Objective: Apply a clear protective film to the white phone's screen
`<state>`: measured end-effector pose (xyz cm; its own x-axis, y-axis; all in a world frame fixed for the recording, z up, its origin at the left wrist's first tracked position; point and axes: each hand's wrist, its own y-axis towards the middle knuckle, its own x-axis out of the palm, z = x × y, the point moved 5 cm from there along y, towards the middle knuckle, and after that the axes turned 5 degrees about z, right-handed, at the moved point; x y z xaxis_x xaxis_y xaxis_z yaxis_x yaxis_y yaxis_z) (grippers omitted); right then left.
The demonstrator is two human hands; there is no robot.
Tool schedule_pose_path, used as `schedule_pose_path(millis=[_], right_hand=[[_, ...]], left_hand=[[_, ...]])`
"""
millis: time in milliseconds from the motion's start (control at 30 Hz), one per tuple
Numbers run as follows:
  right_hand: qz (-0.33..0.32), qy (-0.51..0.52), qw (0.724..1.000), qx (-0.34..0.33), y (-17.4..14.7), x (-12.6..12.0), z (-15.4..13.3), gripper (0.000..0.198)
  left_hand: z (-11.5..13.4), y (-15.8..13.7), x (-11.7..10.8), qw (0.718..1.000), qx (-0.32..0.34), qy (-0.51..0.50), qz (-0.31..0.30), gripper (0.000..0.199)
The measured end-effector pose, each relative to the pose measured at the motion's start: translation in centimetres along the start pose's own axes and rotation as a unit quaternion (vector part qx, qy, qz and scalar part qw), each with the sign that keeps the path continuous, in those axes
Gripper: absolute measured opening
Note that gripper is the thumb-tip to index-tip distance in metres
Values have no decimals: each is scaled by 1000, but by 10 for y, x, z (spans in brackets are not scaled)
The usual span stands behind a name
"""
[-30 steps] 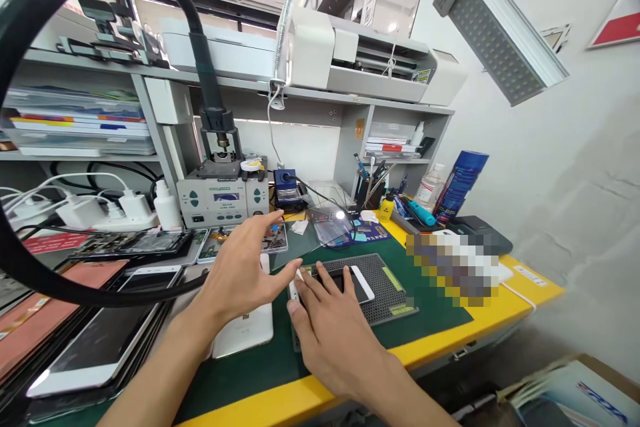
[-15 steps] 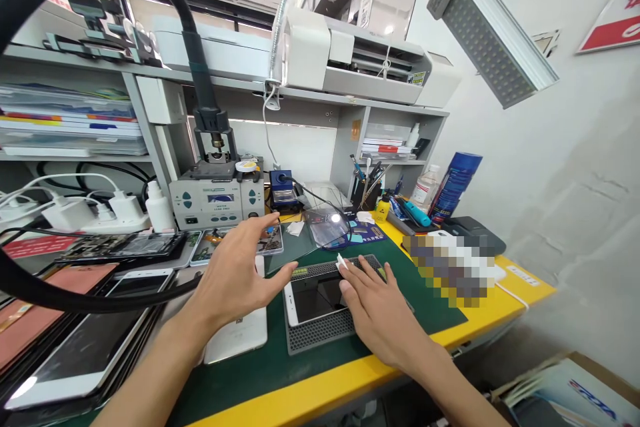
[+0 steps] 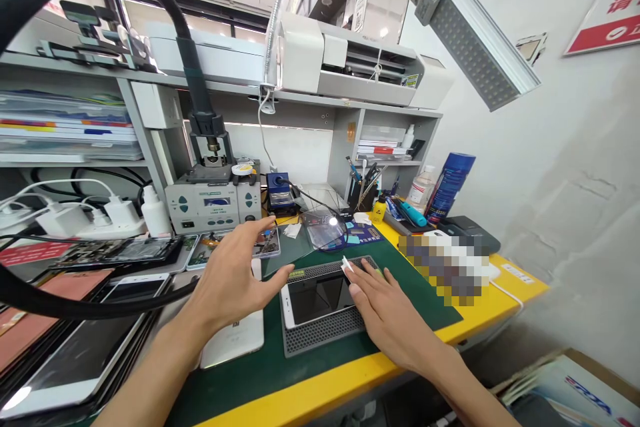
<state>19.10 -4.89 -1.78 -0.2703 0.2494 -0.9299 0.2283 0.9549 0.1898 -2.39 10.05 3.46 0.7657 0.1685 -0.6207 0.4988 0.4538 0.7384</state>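
In the head view, the right hand (image 3: 393,313) has slid from the phone's 9 o'clock end to its 3 o'clock end, leaving most of the dark screen uncovered; this pass over the glass looks nearly complete. Its fingers are extended, a white wipe (image 3: 346,265) at the tips, pinched or merely pressed I cannot tell. The phone (image 3: 315,301) lies on a grey mat (image 3: 323,339) on the bench (image 3: 320,385). At its 9 o'clock, the left hand (image 3: 235,275) hovers wide open, holding nothing.
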Motion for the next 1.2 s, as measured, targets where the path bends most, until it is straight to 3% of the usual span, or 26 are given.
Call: schedule_pose_path(millis=[767, 1000, 1200], right_hand=[[10, -52, 998, -33, -52, -6, -2, 53], [13, -106, 993, -50, -50, -1, -16, 54], [-15, -91, 991, -102, -49, 10, -38, 55]], left_hand=[[0, 0, 2, 1000, 0, -5, -5, 71], [1, -1, 2, 1000, 1, -9, -2, 72], [4, 0, -1, 1000, 3, -19, 5, 70]])
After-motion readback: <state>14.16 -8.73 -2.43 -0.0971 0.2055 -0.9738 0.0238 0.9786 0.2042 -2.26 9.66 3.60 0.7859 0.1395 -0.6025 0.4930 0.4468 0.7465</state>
